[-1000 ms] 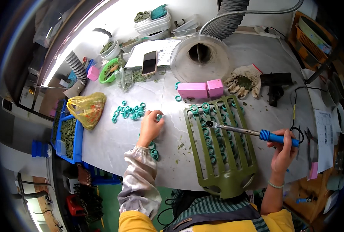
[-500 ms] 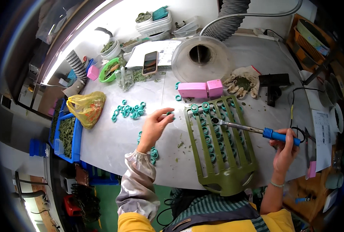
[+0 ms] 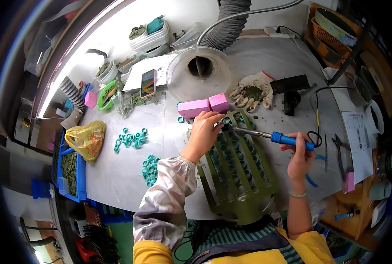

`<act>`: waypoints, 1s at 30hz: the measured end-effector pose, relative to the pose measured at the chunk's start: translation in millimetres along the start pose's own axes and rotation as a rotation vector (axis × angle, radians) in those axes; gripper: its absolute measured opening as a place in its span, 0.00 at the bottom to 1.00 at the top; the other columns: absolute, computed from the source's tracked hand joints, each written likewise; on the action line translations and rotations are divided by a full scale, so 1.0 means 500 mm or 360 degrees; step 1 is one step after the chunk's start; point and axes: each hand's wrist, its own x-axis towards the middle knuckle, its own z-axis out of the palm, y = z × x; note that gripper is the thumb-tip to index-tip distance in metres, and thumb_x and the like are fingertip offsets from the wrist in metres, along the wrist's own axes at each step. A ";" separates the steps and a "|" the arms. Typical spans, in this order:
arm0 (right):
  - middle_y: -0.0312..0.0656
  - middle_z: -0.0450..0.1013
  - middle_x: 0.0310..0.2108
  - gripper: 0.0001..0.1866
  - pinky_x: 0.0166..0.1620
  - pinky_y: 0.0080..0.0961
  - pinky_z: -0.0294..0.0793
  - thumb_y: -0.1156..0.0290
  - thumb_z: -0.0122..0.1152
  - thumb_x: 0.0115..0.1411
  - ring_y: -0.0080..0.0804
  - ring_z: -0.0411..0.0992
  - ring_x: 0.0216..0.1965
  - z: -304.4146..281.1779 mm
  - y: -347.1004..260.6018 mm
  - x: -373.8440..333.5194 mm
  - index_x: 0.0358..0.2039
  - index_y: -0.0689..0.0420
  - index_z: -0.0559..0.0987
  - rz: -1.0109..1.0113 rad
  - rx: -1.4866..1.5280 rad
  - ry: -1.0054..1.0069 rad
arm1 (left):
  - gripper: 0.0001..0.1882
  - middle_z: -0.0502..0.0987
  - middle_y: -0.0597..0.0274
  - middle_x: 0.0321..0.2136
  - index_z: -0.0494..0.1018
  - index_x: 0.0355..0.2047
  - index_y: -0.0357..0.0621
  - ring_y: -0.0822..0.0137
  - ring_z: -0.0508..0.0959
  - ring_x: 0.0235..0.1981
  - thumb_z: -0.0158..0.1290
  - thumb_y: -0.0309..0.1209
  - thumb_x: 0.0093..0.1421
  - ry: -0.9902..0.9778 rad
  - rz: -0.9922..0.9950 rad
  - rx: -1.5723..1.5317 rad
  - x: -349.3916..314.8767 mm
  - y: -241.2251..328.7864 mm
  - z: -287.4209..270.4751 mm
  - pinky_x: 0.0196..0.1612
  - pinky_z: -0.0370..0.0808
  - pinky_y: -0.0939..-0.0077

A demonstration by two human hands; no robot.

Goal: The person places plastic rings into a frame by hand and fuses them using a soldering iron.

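A green slotted plastic frame (image 3: 243, 201) lies on the grey table in front of me, with rows of small teal rings (image 3: 241, 164) showing between its bars. My left hand (image 3: 201, 135) is over the frame's far left end, thumb and fingers pinched together on a teal ring mostly hidden by the fingertips. In my right hand (image 3: 299, 155) is a soldering iron (image 3: 288, 140), gripped by its blue handle. Its metal shaft points left, and its dark tip is beside my left fingertips. Left of the frame lie two piles of loose teal rings (image 3: 150, 170).
Pink blocks (image 3: 194, 108) stand just beyond the frame, before a clear round hood (image 3: 174, 75) on a grey duct. A soiled glove (image 3: 254, 90) and a black stand (image 3: 289, 88) lie at the far right. A yellow bag (image 3: 86, 141) and blue leaf-filled trays (image 3: 70, 176) are left.
My left hand has moved right, from beside the frame to its far end. The soldering iron's tip has come to the left fingertips. The whole view has shifted.
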 end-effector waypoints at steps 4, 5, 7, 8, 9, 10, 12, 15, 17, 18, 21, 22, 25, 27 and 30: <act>0.41 0.76 0.28 0.17 0.30 0.21 0.79 0.65 0.50 0.68 0.26 0.77 0.23 0.003 0.006 0.002 0.29 0.66 0.77 -0.0023 -0.0031 -0.0049 | 0.17 0.79 0.53 0.40 0.78 0.43 0.39 0.50 0.75 0.43 0.60 0.22 0.50 0.0021 -0.0056 -0.0075 -0.005 -0.011 -0.003 0.49 0.71 0.60; 0.41 0.76 0.27 0.17 0.29 0.21 0.79 0.65 0.51 0.68 0.26 0.76 0.22 0.002 0.003 0.000 0.29 0.65 0.77 -0.0044 -0.0030 -0.0018 | 0.17 0.79 0.53 0.40 0.78 0.43 0.39 0.50 0.75 0.43 0.60 0.22 0.50 0.0022 -0.0071 -0.0056 -0.007 -0.012 -0.005 0.49 0.71 0.60; 0.41 0.75 0.26 0.16 0.28 0.21 0.78 0.65 0.51 0.67 0.25 0.76 0.21 -0.010 -0.017 0.000 0.29 0.65 0.77 -0.0002 -0.0037 0.0032 | 0.16 0.80 0.53 0.41 0.78 0.44 0.39 0.51 0.76 0.45 0.61 0.25 0.53 0.0007 -0.0006 -0.0011 -0.008 -0.014 -0.007 0.49 0.73 0.62; 0.41 0.75 0.25 0.16 0.27 0.20 0.77 0.65 0.52 0.67 0.25 0.75 0.20 -0.013 -0.026 0.000 0.28 0.65 0.77 0.0030 -0.0061 0.0098 | 0.18 0.78 0.51 0.44 0.77 0.46 0.39 0.50 0.75 0.47 0.61 0.27 0.54 -0.0050 0.0003 -0.0046 -0.008 -0.019 -0.009 0.51 0.72 0.62; 0.41 0.75 0.25 0.16 0.27 0.20 0.77 0.65 0.52 0.67 0.25 0.75 0.20 -0.019 -0.028 0.000 0.28 0.65 0.77 0.0043 -0.0035 0.0073 | 0.20 0.77 0.50 0.45 0.76 0.48 0.39 0.50 0.74 0.48 0.61 0.28 0.54 0.0013 -0.0018 -0.0097 -0.005 -0.015 -0.011 0.52 0.71 0.62; 0.41 0.74 0.25 0.16 0.26 0.19 0.76 0.65 0.53 0.66 0.25 0.74 0.19 -0.026 -0.032 0.001 0.28 0.64 0.77 0.0022 -0.0001 0.0109 | 0.21 0.76 0.50 0.46 0.75 0.49 0.40 0.50 0.74 0.49 0.61 0.28 0.55 0.0082 -0.0037 -0.0153 -0.002 -0.013 -0.019 0.52 0.70 0.63; 0.41 0.74 0.24 0.15 0.25 0.19 0.76 0.65 0.53 0.66 0.25 0.73 0.18 -0.034 -0.032 0.001 0.28 0.64 0.77 0.0006 0.0044 0.0129 | 0.16 0.75 0.52 0.40 0.75 0.44 0.42 0.52 0.74 0.46 0.61 0.30 0.55 0.0437 -0.0076 -0.0088 -0.019 -0.110 -0.050 0.51 0.68 0.60; 0.42 0.74 0.25 0.16 0.22 0.18 0.74 0.63 0.53 0.65 0.25 0.72 0.17 -0.037 -0.033 -0.004 0.28 0.64 0.76 0.0048 0.0091 0.0128 | 0.15 0.77 0.53 0.38 0.73 0.44 0.44 0.51 0.73 0.45 0.57 0.36 0.58 0.0811 -0.0567 0.0909 -0.151 -0.335 -0.192 0.48 0.67 0.56; 0.41 0.74 0.25 0.16 0.22 0.18 0.74 0.63 0.53 0.65 0.26 0.72 0.17 -0.044 -0.035 -0.007 0.28 0.64 0.76 0.0053 0.0068 0.0134 | 0.21 0.77 0.48 0.41 0.72 0.51 0.42 0.49 0.72 0.49 0.54 0.41 0.61 0.0946 -0.1278 0.1203 -0.232 -0.433 -0.253 0.55 0.64 0.57; 0.41 0.74 0.26 0.16 0.22 0.18 0.74 0.63 0.53 0.65 0.26 0.71 0.17 -0.040 -0.040 -0.009 0.28 0.64 0.76 0.0066 0.0060 0.0136 | 0.23 0.77 0.46 0.41 0.71 0.53 0.42 0.48 0.72 0.50 0.53 0.42 0.62 0.1010 -0.1448 0.1296 -0.278 -0.484 -0.279 0.57 0.64 0.57; 0.40 0.72 0.25 0.17 0.22 0.19 0.72 0.62 0.51 0.66 0.25 0.69 0.16 -0.028 -0.055 -0.013 0.27 0.63 0.74 0.0076 0.0062 0.0100 | 0.24 0.76 0.44 0.45 0.70 0.57 0.43 0.47 0.71 0.54 0.49 0.44 0.66 0.0933 -0.1413 0.0602 -0.394 -0.591 -0.367 0.60 0.63 0.60; 0.40 0.71 0.25 0.17 0.22 0.18 0.71 0.61 0.50 0.66 0.25 0.68 0.16 -0.023 -0.058 -0.014 0.27 0.62 0.74 0.0073 0.0069 0.0088 | 0.24 0.76 0.44 0.45 0.70 0.57 0.43 0.47 0.71 0.54 0.49 0.44 0.66 0.0937 -0.1414 0.0592 -0.396 -0.604 -0.365 0.60 0.63 0.60; 0.39 0.71 0.25 0.18 0.21 0.17 0.69 0.61 0.50 0.66 0.24 0.67 0.16 -0.007 -0.059 -0.017 0.26 0.62 0.74 0.0072 0.0037 0.0155 | 0.16 0.75 0.48 0.49 0.78 0.47 0.43 0.50 0.74 0.51 0.50 0.38 0.66 0.0614 -0.0765 0.0182 -0.376 -0.598 -0.316 0.56 0.69 0.66; 0.39 0.71 0.25 0.17 0.21 0.17 0.69 0.61 0.51 0.66 0.23 0.67 0.16 -0.009 -0.063 -0.017 0.26 0.61 0.74 0.0060 0.0018 0.0184 | 0.15 0.75 0.48 0.49 0.78 0.46 0.42 0.52 0.73 0.52 0.54 0.36 0.63 0.0588 -0.0730 0.0220 -0.330 -0.525 -0.262 0.57 0.67 0.64; 0.38 0.71 0.26 0.17 0.21 0.17 0.69 0.60 0.51 0.66 0.23 0.67 0.16 0.003 -0.066 -0.026 0.26 0.61 0.74 0.0078 0.0004 0.0186 | 0.13 0.73 0.51 0.52 0.79 0.45 0.46 0.52 0.69 0.55 0.55 0.36 0.62 0.0463 -0.0709 0.0162 -0.358 -0.431 -0.235 0.58 0.65 0.62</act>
